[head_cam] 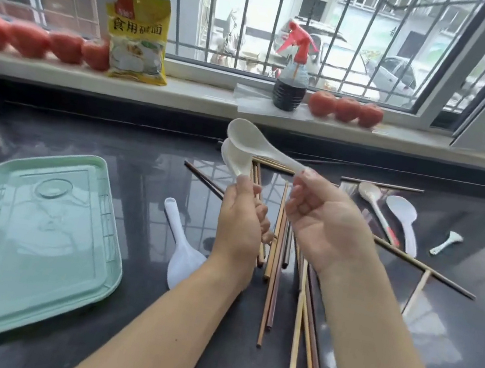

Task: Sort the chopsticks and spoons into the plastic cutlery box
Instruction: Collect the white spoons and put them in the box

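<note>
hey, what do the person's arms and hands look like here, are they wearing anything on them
Both forearms are bare as far as the frame shows, with no sleeves in view. The left hand and right hand wear no gloves, and no rings, watch or bracelet are visible. Fingernails look short and unpainted.

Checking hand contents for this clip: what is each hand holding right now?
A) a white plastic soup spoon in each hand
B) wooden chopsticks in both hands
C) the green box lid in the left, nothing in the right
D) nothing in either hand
A: the left hand and right hand each pinch a white plastic soup spoon by its handle, above the scattered chopsticks.
</note>
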Demonstrator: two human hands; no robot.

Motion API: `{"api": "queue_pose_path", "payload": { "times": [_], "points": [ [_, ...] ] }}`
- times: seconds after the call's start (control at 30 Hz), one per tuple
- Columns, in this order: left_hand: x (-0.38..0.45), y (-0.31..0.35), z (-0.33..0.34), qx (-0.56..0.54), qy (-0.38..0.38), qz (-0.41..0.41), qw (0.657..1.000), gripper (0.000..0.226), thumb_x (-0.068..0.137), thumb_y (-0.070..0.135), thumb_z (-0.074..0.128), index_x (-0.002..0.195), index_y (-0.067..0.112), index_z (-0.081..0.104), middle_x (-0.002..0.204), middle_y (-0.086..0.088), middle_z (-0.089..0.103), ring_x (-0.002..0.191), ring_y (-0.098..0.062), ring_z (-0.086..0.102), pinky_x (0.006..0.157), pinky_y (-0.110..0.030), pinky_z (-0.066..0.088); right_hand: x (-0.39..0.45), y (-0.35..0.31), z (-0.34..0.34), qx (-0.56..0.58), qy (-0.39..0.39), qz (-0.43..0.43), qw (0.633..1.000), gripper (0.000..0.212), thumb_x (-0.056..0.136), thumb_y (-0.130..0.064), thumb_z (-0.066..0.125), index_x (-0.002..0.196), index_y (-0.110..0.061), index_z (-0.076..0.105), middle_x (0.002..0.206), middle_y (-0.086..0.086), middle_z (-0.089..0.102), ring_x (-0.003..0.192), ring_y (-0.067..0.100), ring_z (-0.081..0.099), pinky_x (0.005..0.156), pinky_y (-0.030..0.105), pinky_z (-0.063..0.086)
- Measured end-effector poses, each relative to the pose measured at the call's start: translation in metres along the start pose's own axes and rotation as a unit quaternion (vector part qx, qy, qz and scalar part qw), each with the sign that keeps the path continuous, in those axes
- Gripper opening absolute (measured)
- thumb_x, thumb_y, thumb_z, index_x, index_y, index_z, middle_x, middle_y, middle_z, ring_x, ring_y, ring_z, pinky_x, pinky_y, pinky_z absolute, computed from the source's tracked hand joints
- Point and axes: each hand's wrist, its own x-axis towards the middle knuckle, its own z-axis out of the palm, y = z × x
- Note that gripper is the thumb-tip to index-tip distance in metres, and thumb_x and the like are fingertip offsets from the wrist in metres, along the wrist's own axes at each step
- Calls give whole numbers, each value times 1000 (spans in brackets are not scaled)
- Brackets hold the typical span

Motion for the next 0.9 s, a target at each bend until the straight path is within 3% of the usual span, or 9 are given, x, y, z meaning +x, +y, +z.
{"api": "queue_pose_path", "payload": {
  "times": [0.13, 0.23, 0.37, 0.5, 0.6, 0.67, 0.73, 0.77, 0.9],
  "points": [
    [3, 1, -3, -53, 44, -40, 997, 49, 108, 55, 35, 107, 11, 57, 64, 2, 54, 54, -11, 52, 54, -29, 45, -12, 32, 12, -84, -7, -25, 996, 6, 94, -1, 61, 99, -3, 64, 74, 9, 68, 61, 14, 62, 57, 23, 51],
    [2, 5, -7, -20, 63, -35, 997, 52, 108, 57, 33, 108, 12, 60, 83, -7, 68, 76, -19, 67, 67, -34, 53, -17, 44, 11, -247, 19, -42, 968, 10, 90, -8, 70, 99, -4, 68, 84, 16, 75, 71, 18, 66, 69, 32, 55],
    [3, 9, -11, 9, 101, -34, 994, 42, 110, 50, 35, 101, 16, 59, 82, -1, 56, 81, -19, 60, 73, -35, 50, -19, 48, 6, -534, 7, -115, 838, 22, 87, -41, 73, 80, -21, 70, 75, -2, 73, 68, 9, 66, 65, 29, 55],
    [5, 10, -15, 60, 87, -10, 994, 44, 110, 51, 33, 107, 14, 57, 81, 0, 50, 84, -21, 53, 78, -37, 48, -17, 46, 0, -619, -34, -184, 763, 23, 92, -35, 70, 71, -24, 69, 61, -7, 65, 57, 6, 59, 57, 20, 44],
    [3, 8, -14, 123, 66, -3, 990, 52, 108, 57, 29, 126, 15, 55, 94, -1, 60, 91, -21, 62, 84, -43, 54, -18, 43, -1, -602, -74, -133, 784, 18, 91, -10, 66, 79, -23, 70, 64, 0, 69, 55, 7, 63, 57, 23, 51],
    [4, 9, -14, 108, 51, -38, 992, 57, 105, 65, 29, 117, 18, 59, 93, -7, 66, 79, -22, 67, 66, -41, 59, -20, 44, 0, -555, -97, -100, 820, 15, 91, -2, 64, 86, -16, 69, 69, 7, 71, 56, 13, 67, 56, 25, 55],
    [5, 14, -17, 14, 24, -102, 994, 67, 101, 73, 27, 102, 14, 60, 78, -10, 62, 60, -23, 60, 44, -27, 44, -19, 45, 2, -482, -98, -90, 866, 10, 92, -1, 67, 86, -9, 67, 70, 10, 71, 56, 18, 67, 56, 30, 57],
    [5, 17, -17, -31, 7, -127, 991, 74, 99, 76, 26, 103, 11, 61, 79, -13, 60, 62, -27, 58, 45, -26, 40, -18, 45, 2, -448, -94, -86, 885, 10, 93, 0, 67, 86, -7, 66, 70, 11, 71, 56, 18, 65, 55, 31, 56],
    [5, 10, -16, 15, 29, -106, 994, 64, 103, 68, 35, 110, 9, 59, 88, -15, 54, 58, -25, 50, 47, -27, 34, -14, 45, -2, -479, -91, -86, 869, 9, 94, -6, 69, 86, -10, 71, 70, 6, 72, 55, 13, 65, 55, 24, 53]
  ]
}}
